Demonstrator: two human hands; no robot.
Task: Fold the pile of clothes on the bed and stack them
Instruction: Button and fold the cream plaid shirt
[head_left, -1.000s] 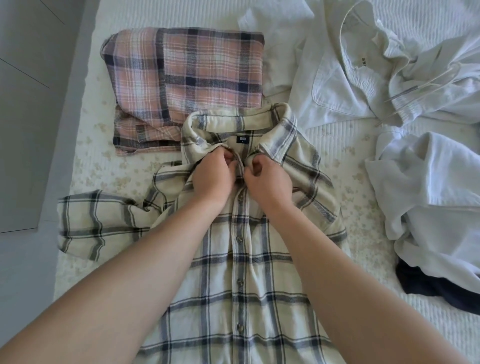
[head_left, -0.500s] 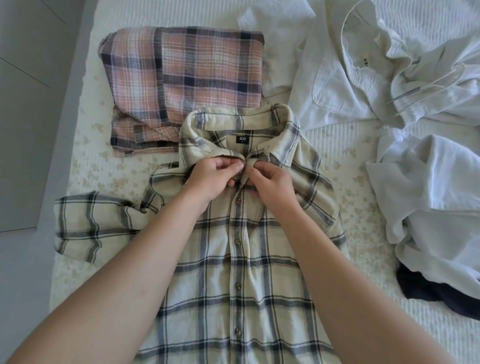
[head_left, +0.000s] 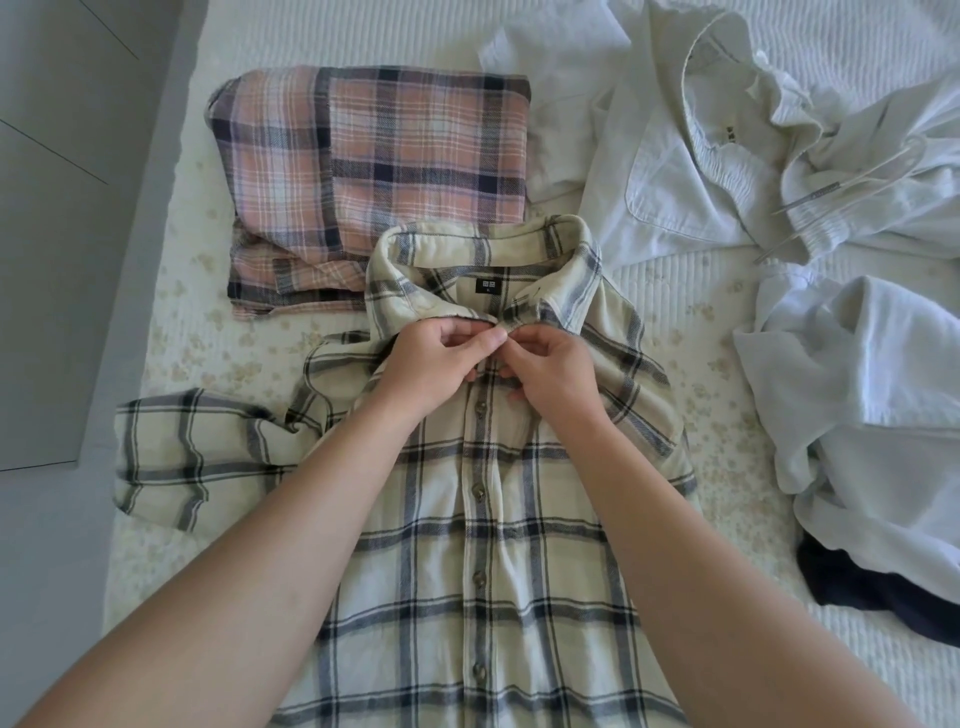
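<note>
A cream plaid shirt (head_left: 467, 545) lies face up on the bed, buttoned down its front, one sleeve bent out to the left. My left hand (head_left: 434, 364) and my right hand (head_left: 548, 371) meet just under its collar, and each pinches the placket edge at the top button. Behind the collar lies a folded pink plaid shirt (head_left: 374, 171). A heap of unfolded white clothes (head_left: 727, 156) fills the far right of the bed.
More white garments (head_left: 883, 395) are crumpled at the right, with a dark navy piece (head_left: 872, 592) under them. The bed's left edge (head_left: 156, 291) borders grey floor. White bedding (head_left: 675, 291) shows between the piles.
Both hands have shifted slightly up the placket to the collar's base, and the fingertips now pinch closer together at the top button. The shirt itself has barely moved.
</note>
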